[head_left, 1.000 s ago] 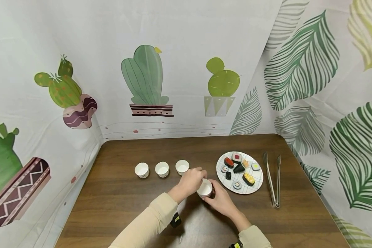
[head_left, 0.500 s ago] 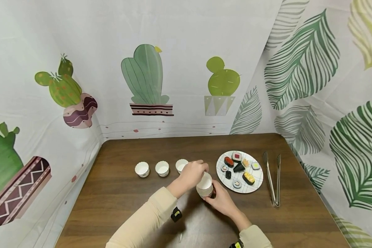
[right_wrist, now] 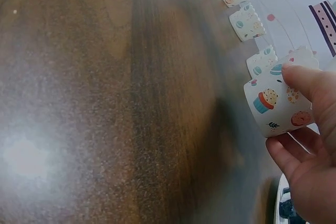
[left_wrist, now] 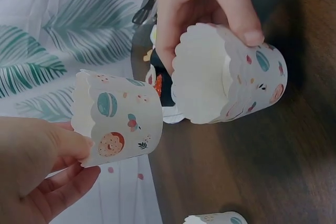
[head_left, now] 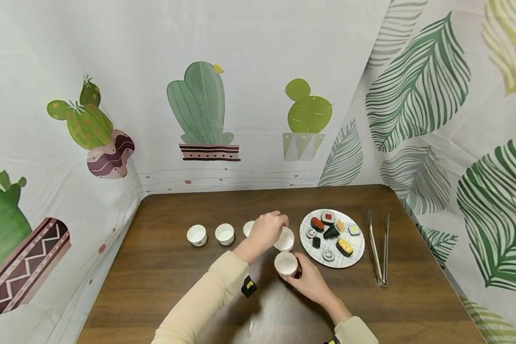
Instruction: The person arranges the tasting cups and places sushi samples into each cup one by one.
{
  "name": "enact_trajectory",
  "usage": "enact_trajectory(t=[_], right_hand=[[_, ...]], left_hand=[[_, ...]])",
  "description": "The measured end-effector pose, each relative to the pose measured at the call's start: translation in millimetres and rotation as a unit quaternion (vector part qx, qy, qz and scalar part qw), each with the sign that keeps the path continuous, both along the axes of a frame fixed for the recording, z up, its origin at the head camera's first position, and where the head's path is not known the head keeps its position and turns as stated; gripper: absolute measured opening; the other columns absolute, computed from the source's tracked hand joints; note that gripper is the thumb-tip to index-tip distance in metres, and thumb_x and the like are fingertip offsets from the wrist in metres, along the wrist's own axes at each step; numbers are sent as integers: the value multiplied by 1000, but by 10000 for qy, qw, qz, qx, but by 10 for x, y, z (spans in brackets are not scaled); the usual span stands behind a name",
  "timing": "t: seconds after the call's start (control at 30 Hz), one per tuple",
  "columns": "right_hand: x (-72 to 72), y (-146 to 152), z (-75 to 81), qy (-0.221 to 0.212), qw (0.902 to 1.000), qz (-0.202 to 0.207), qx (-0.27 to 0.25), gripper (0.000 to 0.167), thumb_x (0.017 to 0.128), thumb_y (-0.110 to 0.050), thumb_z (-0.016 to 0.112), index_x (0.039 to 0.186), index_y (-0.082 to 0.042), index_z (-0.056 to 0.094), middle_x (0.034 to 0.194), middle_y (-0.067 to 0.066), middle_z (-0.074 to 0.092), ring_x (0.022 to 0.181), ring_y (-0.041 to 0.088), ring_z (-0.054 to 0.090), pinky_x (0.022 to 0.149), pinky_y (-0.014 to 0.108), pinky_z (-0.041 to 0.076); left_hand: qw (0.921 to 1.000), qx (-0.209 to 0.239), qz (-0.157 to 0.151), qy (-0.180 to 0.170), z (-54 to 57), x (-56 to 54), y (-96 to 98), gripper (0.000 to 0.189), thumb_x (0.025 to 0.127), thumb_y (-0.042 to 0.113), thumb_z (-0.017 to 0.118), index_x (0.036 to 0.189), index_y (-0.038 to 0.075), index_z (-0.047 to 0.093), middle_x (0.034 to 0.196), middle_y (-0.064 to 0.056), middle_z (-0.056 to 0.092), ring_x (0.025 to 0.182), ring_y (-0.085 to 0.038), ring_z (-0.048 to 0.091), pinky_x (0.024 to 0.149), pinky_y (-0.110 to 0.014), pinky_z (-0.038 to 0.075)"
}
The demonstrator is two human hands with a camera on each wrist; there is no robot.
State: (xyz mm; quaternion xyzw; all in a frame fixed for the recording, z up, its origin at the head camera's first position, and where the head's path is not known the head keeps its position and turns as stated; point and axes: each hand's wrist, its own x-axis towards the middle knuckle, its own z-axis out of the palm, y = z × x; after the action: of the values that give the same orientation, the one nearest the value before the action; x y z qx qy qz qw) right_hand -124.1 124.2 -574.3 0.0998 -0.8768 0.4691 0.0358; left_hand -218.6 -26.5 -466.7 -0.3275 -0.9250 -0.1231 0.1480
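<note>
Since the earlier frame, the left hand (head_left: 264,231) has drawn a white scalloped paper cup (head_left: 284,240) away from the right hand's printed white paper cup (head_left: 286,266); they now sit apart. I see the left thumb and fingers pinching the rim, while the right hand (head_left: 311,282) grips its cup around the side. Whether others nest inside that one, I cannot tell.

Just beyond the left hand runs a row of three small white cups (head_left: 225,234), the nearest partly blocked by that hand. To the right lie a round white checked plate (head_left: 358,248) of small sushi pieces and spread silver metal tongs (head_left: 386,253), all on a brown wood-grain table (head_left: 155,286). White cloth (head_left: 258,48) printed with cacti and leaves surrounds it.

My head view shows mostly plain cup interiors; the left wrist view reveals printed macarons and doughnuts, the right a cupcake and glare on the tabletop.
</note>
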Motion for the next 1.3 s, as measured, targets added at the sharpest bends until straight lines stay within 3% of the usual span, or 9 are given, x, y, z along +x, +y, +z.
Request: enact_trajectory(t=[0.33, 0.6, 1.3], right_hand=[[28, 46, 10, 10, 9998, -131, -115, 62, 62, -3, 82, 117, -4, 53, 108, 3, 59, 97, 16, 58, 80, 28, 50], [55, 90, 1, -90, 9996, -216, -163, 62, 62, -2, 82, 118, -3, 53, 110, 6, 59, 98, 18, 59, 79, 26, 51], [54, 111, -9, -35, 9994, -293, -201, 62, 62, -2, 82, 117, -3, 53, 109, 6, 60, 97, 17, 59, 79, 28, 51]], left_hand=[[9980, 239, 490, -312, -142, -141, 11, 14, 76, 4, 68, 80, 18, 68, 76, 2, 63, 66, -18, 64, 54, -30, 51], [9916, 432, 978, -733, -296, -238, 8, 15, 76, 3, 68, 80, 17, 69, 79, 1, 65, 72, -19, 65, 58, -31, 51], [9732, 835, 1760, -1220, -627, -357, 92, 12, 77, 4, 68, 81, 15, 69, 81, -1, 66, 74, -23, 65, 59, -32, 51]])
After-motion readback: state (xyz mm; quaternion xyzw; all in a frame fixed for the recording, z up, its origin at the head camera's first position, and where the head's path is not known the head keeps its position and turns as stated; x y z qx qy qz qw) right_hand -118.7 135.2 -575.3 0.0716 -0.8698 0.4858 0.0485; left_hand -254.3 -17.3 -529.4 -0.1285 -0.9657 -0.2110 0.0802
